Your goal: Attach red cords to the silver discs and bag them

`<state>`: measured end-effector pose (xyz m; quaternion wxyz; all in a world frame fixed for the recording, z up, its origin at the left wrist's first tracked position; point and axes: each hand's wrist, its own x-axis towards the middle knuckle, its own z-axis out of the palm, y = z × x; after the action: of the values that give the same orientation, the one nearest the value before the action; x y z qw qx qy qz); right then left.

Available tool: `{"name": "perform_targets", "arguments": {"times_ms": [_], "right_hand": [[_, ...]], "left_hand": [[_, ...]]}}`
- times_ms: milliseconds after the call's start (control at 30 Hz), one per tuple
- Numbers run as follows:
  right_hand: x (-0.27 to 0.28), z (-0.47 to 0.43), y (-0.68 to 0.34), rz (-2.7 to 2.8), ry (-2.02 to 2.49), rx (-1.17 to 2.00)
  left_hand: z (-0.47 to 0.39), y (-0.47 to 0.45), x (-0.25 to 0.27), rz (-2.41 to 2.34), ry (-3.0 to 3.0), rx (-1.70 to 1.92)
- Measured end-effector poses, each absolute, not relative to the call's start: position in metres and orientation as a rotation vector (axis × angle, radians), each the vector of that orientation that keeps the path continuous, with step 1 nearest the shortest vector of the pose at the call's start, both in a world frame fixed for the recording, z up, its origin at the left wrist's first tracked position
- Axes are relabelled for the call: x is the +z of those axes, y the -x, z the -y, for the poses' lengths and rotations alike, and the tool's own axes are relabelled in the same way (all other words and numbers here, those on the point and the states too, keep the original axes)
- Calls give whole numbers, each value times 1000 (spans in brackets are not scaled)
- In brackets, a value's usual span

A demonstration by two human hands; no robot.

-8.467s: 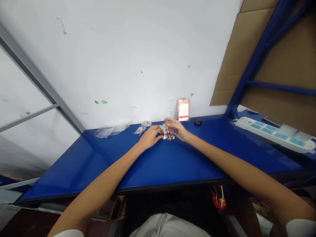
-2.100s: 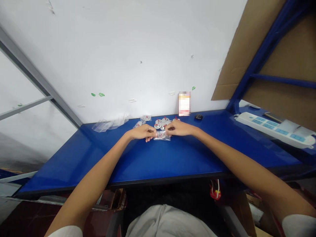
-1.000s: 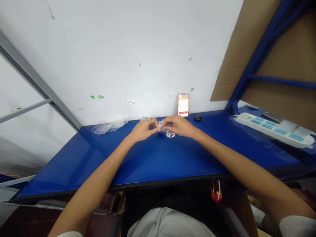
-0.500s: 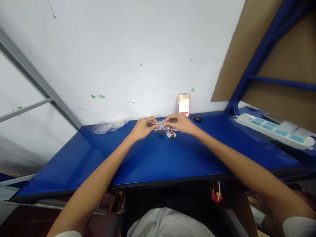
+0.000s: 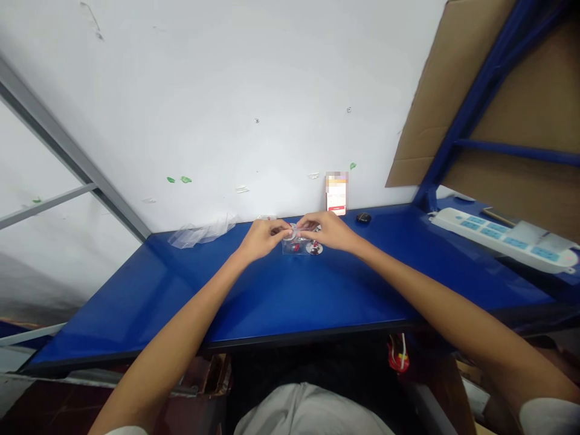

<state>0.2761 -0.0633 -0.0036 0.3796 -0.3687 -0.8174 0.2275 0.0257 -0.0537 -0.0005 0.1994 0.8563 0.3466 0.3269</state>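
Note:
My left hand (image 5: 265,237) pinches the upper edge of a small clear plastic bag (image 5: 302,248) from the left. On the other side my right hand (image 5: 330,232) pinches the same edge, its fingertips close to the left ones. Inside or behind the film shows a pale round piece with red marks; the fingers partly cover it. A round white-and-dark piece with red on it (image 5: 314,248) lies on the blue table just below my right hand, partly behind the bag.
Crumpled clear plastic bags (image 5: 202,231) lie at the back left of the blue table (image 5: 272,296). A lit phone (image 5: 336,198) leans against the wall, with a small black object (image 5: 363,218) beside it. A white power strip (image 5: 502,238) lies at the right.
The clear bag's front now hangs lower and faces me more, showing its red mark. Both hands keep their pinch, with fingers slightly shifted.

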Motion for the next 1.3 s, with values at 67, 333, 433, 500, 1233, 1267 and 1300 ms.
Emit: {"name": "perform_targets", "arguments": {"times_ms": [67, 333, 433, 500, 1233, 1267, 1300], "right_hand": [[-6, 62, -275, 2068, 959, 596], [-4, 63, -274, 2052, 972, 595], [1, 64, -275, 2080, 1013, 495], [4, 64, -276, 2097, 1034, 442], [-13, -16, -326, 1449, 1337, -6], [-12, -30, -335, 1336, 1424, -6], [-13, -43, -342, 1258, 1503, 15]], "left_hand": [[55, -26, -1, -963, -2426, 885], [58, -30, 3, -985, -2386, 902], [56, -31, 6, -1019, -2352, 925], [57, -31, 7, -1041, -2355, 941], [48, -20, -4, -1274, -2651, 823], [47, -20, -5, -1309, -2669, 815], [47, -19, -5, -1341, -2685, 807]]}}
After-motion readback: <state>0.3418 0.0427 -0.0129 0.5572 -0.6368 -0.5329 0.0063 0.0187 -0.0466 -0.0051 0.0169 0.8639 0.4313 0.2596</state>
